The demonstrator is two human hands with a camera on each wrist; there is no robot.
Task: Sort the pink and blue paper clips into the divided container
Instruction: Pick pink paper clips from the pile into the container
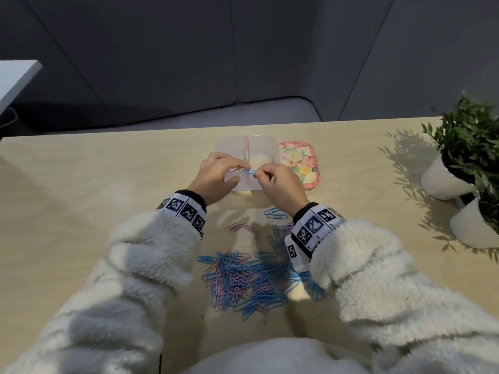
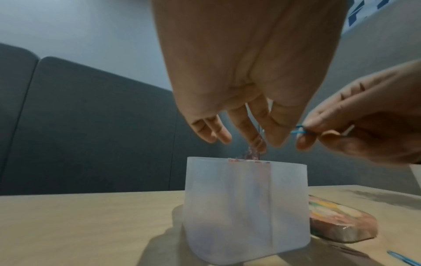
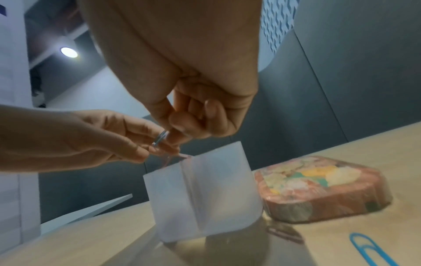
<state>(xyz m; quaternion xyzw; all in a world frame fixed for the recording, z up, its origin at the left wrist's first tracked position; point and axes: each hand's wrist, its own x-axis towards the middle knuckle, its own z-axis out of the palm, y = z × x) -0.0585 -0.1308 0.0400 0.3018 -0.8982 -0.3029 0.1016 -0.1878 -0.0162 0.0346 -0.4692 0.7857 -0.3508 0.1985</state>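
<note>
A translucent divided container (image 1: 266,147) with a pink divider (image 1: 246,149) stands at the table's far middle. Both hands meet just above its near half. My left hand (image 1: 239,174) pinches a small bunch of pink paper clips (image 1: 237,168), which dangles over the left compartment (image 2: 249,153). My right hand (image 1: 258,173) pinches one end of a blue paper clip (image 1: 249,171) that reaches to the left fingers (image 2: 300,132). Whether the blue and pink clips are hooked together I cannot tell. A mixed pile of pink and blue clips (image 1: 251,279) lies near me.
A floral lid (image 1: 299,164) lies right of the container. A few loose blue clips (image 1: 275,213) and pink clips (image 1: 241,228) lie between pile and container. Two white pots with green plants (image 1: 464,168) stand at the right edge. A dark padded bench runs behind the table.
</note>
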